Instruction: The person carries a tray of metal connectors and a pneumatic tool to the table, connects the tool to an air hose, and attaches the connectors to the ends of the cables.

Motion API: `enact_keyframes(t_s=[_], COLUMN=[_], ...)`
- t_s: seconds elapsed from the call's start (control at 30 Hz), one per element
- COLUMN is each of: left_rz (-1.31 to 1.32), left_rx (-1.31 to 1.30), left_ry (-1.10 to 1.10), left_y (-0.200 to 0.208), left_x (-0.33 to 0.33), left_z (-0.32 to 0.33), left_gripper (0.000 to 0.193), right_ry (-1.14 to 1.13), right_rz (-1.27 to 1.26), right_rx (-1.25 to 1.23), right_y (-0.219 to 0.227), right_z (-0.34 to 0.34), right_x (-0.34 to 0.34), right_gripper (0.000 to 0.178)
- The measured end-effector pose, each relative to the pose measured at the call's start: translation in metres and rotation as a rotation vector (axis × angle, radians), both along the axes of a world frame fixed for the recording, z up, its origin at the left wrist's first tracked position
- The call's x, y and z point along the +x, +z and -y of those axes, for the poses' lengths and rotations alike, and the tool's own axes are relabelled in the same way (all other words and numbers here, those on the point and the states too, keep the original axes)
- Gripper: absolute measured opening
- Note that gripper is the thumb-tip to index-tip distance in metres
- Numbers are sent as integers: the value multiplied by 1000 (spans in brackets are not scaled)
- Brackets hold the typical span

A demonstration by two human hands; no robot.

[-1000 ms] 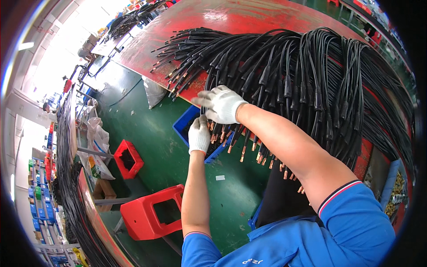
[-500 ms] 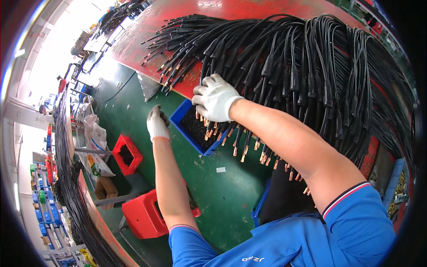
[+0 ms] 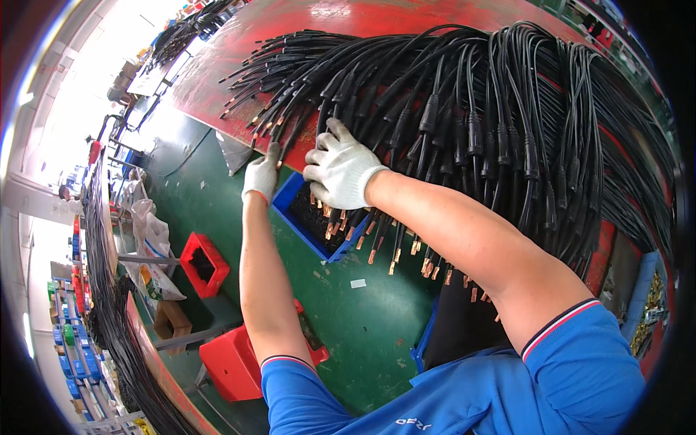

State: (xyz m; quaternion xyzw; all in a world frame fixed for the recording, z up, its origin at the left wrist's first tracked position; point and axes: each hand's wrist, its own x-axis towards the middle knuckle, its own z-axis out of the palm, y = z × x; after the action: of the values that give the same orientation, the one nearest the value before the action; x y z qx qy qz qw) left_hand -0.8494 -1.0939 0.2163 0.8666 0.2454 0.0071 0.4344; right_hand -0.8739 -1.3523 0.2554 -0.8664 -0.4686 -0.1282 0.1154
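Observation:
Black cables (image 3: pixel 428 116) with bare copper ends lie over the red tabletop, many hanging past its near edge. My right hand (image 3: pixel 341 168), in a white knit glove, is curled over a few cables at the edge, its palm hiding part of them. My left hand (image 3: pixel 261 177), gloved too, is by a copper cable end (image 3: pixel 280 164) at the table's corner. Its fingers are held together, pointing up; whatever lies between them is hidden. Below my right hand, a blue bin (image 3: pixel 335 255) holds small black pieces (image 3: pixel 308 214).
A red bin (image 3: pixel 204 265) with dark contents stands left of my left forearm, near a red plastic stool (image 3: pixel 233 362). Farther left, long black cables (image 3: pixel 119 341) cover another table. White sacks (image 3: pixel 151 232) stand beside it. A blue container edge (image 3: pixel 426 337) shows near my body.
My left hand has moved up and right to the cable end at the table's corner. My right hand stays over the cables, shifted slightly left in the picture.

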Motion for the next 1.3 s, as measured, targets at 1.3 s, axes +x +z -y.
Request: enact_keyframes(t_s=[1.3], left_rz=[165], left_rx=[-554], left_ry=[161], left_y=[-8], left_x=[-99], left_z=[69], left_gripper=[51], right_ry=[-32], right_rz=[124], right_rx=[139], right_y=[-20], right_z=[-16], right_x=[19], right_gripper=[32])
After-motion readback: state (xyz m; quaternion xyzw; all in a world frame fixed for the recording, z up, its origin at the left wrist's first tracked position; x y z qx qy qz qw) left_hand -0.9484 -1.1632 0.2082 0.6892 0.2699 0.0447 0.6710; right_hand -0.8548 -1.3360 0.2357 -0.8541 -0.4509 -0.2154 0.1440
